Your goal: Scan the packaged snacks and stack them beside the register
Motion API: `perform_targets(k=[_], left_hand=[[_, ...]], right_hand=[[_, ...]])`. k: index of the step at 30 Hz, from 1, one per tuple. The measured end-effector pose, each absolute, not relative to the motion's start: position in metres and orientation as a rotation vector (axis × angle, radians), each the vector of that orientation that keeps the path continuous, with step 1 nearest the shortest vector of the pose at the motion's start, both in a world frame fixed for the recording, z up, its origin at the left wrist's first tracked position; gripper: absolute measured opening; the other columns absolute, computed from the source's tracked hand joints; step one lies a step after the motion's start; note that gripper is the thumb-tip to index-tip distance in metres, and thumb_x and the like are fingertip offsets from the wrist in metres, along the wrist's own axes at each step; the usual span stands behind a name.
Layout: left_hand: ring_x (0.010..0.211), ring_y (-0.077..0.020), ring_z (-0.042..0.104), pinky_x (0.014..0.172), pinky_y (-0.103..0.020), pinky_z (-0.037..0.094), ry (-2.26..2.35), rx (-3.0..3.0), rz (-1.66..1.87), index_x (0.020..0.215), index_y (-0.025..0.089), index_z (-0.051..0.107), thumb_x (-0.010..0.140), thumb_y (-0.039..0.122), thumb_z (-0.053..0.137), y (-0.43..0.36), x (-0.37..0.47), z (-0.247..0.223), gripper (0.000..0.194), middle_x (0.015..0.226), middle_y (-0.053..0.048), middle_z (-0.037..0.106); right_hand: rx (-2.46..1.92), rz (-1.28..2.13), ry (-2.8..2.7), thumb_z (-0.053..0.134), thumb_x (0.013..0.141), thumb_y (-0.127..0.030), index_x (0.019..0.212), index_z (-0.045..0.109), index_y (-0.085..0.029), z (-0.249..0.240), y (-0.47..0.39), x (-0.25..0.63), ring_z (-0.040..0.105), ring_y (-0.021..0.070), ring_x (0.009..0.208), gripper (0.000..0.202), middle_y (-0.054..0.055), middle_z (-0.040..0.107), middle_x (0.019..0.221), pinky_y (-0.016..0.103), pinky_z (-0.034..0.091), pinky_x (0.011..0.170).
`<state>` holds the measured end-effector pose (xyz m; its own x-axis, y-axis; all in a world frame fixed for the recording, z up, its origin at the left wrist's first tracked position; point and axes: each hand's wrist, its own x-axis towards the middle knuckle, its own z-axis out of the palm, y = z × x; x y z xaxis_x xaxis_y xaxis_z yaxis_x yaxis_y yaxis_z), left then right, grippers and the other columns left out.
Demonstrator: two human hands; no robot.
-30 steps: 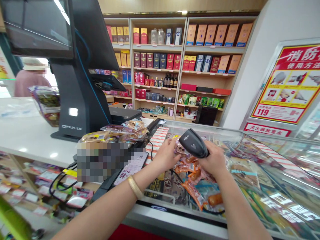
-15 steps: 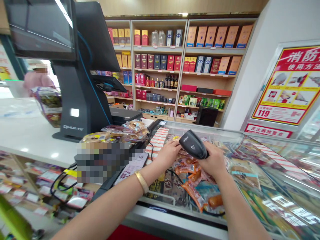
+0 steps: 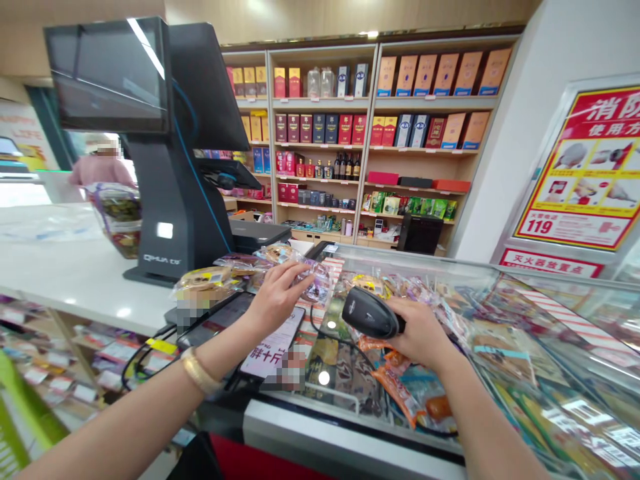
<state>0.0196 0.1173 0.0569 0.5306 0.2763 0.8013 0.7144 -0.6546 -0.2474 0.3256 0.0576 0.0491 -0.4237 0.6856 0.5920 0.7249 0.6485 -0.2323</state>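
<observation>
My right hand [image 3: 420, 330] is wrapped round the handle of a black barcode scanner [image 3: 370, 313], whose head points left above the glass-topped case. In my left hand [image 3: 281, 293] is a clear snack packet with purple print [image 3: 319, 283], showing past the fingertips; the thumb side is partly hidden. Just behind and left of that hand lie bagged snacks [image 3: 200, 281]. Below the wrist is a phone [image 3: 273, 343] with a lit screen. Orange-wrapped sausage packets [image 3: 397, 387] lie under and beyond my right hand, with other packets [image 3: 373, 285] behind the scanner.
A dark point-of-sale terminal [image 3: 175, 200] stands on the white counter [image 3: 45, 267] at left, beside a large snack bag [image 3: 120, 217]. A person in pink [image 3: 103, 167] is behind it. Black scanner cable [image 3: 320, 332] crosses the glass. Shelves of boxed bottles [image 3: 320, 130] line the back.
My left hand has moved left from the packet pile towards the bagged snacks, carrying the purple-printed packet. The scanner has swung slightly left and down. The view has shifted a little.
</observation>
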Motion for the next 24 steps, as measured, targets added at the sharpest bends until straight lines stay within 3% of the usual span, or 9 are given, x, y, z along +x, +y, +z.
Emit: perform_targets(k=[14, 24], left_hand=[[0.110, -0.0230, 0.056, 0.092, -0.039, 0.047, -0.785, -2.167, -1.026, 0.114, 0.021, 0.065, 0.084, 0.005, 0.046, 0.105, 0.015, 0.054, 0.039, 0.115, -0.010, 0.066], [0.107, -0.0251, 0.061, 0.097, -0.040, 0.048, -1.494, -1.917, -1.175, 0.116, 0.018, 0.063, 0.084, 0.022, 0.043, 0.092, -0.079, 0.091, 0.038, 0.119, -0.010, 0.063]], right_hand=[[-1.060, -0.054, -2.210, 0.061, 0.068, -0.012, 0.091, 0.068, -0.021, 0.046, 0.056, 0.320, 0.066, 0.0219, 0.084, 0.026, 0.005, 0.073, 0.091, 0.031, 0.048, 0.076], [-1.056, -0.085, -2.175, 0.063, 0.072, -0.019, 0.091, 0.069, -0.021, 0.045, 0.057, 0.323, 0.065, 0.0206, 0.079, 0.020, 0.005, 0.072, 0.088, 0.029, 0.047, 0.071]])
